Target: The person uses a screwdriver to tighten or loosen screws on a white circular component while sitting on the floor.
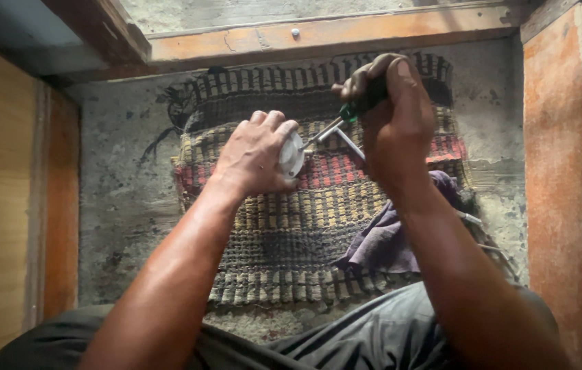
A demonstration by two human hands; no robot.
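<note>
The left hand [253, 154] has its grip closed around a small round white part [291, 155], held above a striped woven mat [291, 240] that lies on the rough concrete floor [123, 205]. The right hand [393, 113] is clenched on the green handle of a screwdriver [345, 116], whose metal shaft slants down with its tip at the white part. A purple cloth [380, 240] lies on the mat below the right forearm.

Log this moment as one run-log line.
left hand: grips white part | right hand: screwdriver, tip at part | under: woven mat
</note>
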